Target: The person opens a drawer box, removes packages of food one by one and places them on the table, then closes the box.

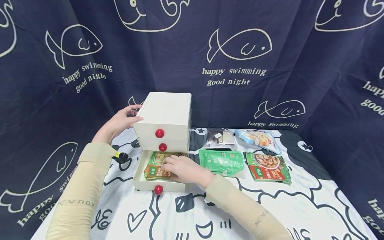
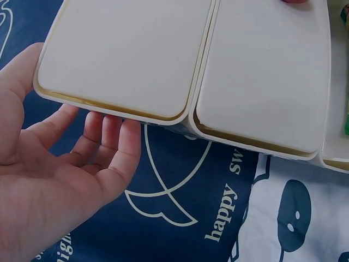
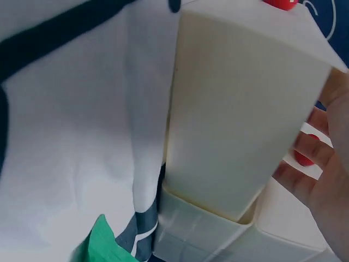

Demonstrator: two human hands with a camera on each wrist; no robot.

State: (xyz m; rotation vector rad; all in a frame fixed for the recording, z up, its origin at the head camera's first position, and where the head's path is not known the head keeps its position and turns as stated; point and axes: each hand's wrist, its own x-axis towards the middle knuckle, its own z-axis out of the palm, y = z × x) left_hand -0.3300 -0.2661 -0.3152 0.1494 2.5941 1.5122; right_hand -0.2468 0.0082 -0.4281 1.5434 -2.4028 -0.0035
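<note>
A white drawer unit [image 1: 163, 108] with round red knobs stands on the table; its bottom drawer [image 1: 144, 185] is pulled out. My left hand [image 1: 121, 120] touches the unit's upper left side. In the left wrist view, the thumb lies along one edge of the top drawer front [image 2: 120, 54] and the other fingers along an adjoining edge. My right hand [image 1: 186, 169] reaches into the bottom drawer and rests on a green and orange food packet [image 1: 153, 170]. In the right wrist view, the drawer's side wall [image 3: 234, 103] hides those fingertips.
Right of the unit lie a green pouch [image 1: 222, 161], a red and green food packet [image 1: 268, 166], a clear bag [image 1: 220, 138] and a blue and white packet [image 1: 259, 138]. A small black object [image 1: 121, 157] is beside the left wrist. A dark blue curtain [image 1: 180, 63] hangs behind.
</note>
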